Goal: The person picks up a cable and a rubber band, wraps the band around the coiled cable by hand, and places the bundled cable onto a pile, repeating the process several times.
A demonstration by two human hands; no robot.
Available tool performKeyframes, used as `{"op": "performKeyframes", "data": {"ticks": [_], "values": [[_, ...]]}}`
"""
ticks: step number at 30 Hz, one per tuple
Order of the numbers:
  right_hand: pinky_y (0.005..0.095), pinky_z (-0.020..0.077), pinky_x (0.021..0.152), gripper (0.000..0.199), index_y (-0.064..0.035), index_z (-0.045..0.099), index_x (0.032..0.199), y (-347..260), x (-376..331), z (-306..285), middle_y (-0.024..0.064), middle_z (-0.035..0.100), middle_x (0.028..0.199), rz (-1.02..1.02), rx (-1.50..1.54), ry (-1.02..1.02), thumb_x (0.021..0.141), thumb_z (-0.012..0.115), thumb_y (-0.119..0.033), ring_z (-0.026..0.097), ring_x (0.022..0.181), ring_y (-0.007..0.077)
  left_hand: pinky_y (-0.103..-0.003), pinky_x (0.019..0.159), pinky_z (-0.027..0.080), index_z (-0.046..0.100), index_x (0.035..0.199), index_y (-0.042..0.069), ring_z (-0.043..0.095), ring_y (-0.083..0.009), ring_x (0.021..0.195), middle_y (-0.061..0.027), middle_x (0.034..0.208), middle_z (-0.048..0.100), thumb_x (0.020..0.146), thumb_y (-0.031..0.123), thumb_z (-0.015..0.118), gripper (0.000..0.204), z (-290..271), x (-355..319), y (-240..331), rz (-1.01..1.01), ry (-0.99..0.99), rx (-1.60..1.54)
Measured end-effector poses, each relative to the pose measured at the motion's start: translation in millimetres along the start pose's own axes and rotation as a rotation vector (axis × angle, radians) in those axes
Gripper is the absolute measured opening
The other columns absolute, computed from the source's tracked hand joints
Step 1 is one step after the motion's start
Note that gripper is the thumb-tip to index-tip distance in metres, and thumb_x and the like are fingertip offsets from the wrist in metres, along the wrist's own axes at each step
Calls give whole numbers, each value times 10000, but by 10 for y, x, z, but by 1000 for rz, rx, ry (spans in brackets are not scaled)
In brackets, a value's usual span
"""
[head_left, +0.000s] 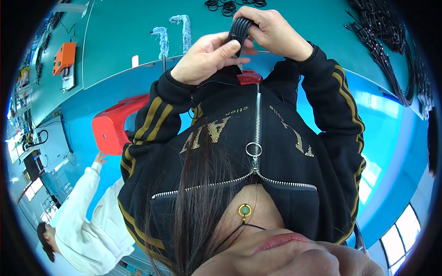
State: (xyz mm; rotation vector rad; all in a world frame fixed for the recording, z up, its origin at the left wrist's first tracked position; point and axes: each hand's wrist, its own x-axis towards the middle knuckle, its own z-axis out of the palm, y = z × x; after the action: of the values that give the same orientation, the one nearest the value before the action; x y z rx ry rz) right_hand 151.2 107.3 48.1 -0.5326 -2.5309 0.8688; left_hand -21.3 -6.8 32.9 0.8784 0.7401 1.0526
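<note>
A coil of black cable (pixel 240 30), wound in several close loops, is held up between my two hands just over the near edge of the green table (pixel 124 41). My right hand (pixel 277 37) grips the coil's upper right side, thumb and fingers bent around it. From the left, my left hand (pixel 205 59) presses its thumb against the lower loops. Its other fingers reach behind the coil and are partly hidden, with some tips showing below it.
Two upright hooked rods wrapped in pale blue material (pixel 186 34) stand left of my hands. Small coiled cables (pixel 226 6) lie farther back. Long black cables (pixel 384 64) pile at right. An orange device (pixel 64 58), a red stool (pixel 108 129) and a person in white (pixel 87 221) are left.
</note>
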Motion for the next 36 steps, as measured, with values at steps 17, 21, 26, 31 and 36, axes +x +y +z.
{"op": "performKeyframes", "data": {"ticks": [17,21,26,31,36], "values": [[382,455,600,105,-5,565,879,-106,-21,-70,180,575,743,26,156,208,782,525,-7,581,692,372,-357,817,577,569,1055,-38,653,-220,916,-124,1040,622,946,109,547,184,-92,70,-60,56,102,-72],[360,458,603,121,-2,574,905,-109,-42,-45,158,578,732,37,197,231,796,522,-12,589,667,314,-349,816,575,568,1031,-44,653,-220,923,-135,1048,619,931,87,567,165,-4,41,-140,123,109,-24],[319,473,623,175,-8,605,986,-94,-128,-66,128,586,730,261,659,229,826,557,-60,588,666,218,-334,815,572,566,1034,-63,649,-201,905,-148,1059,611,909,59,596,177,34,46,-160,262,181,87],[258,472,741,236,-3,588,1112,-73,-211,116,39,625,928,324,656,176,935,568,-158,580,875,105,-323,809,572,567,1033,-76,645,-180,878,-156,1084,599,899,41,602,181,65,83,-187,298,211,120],[252,468,809,327,17,567,1145,-10,-277,215,40,613,983,267,616,195,937,590,-234,568,939,114,-304,794,565,567,1035,-78,648,-180,873,-159,1084,601,893,30,608,183,62,103,-243,285,239,143]]}}
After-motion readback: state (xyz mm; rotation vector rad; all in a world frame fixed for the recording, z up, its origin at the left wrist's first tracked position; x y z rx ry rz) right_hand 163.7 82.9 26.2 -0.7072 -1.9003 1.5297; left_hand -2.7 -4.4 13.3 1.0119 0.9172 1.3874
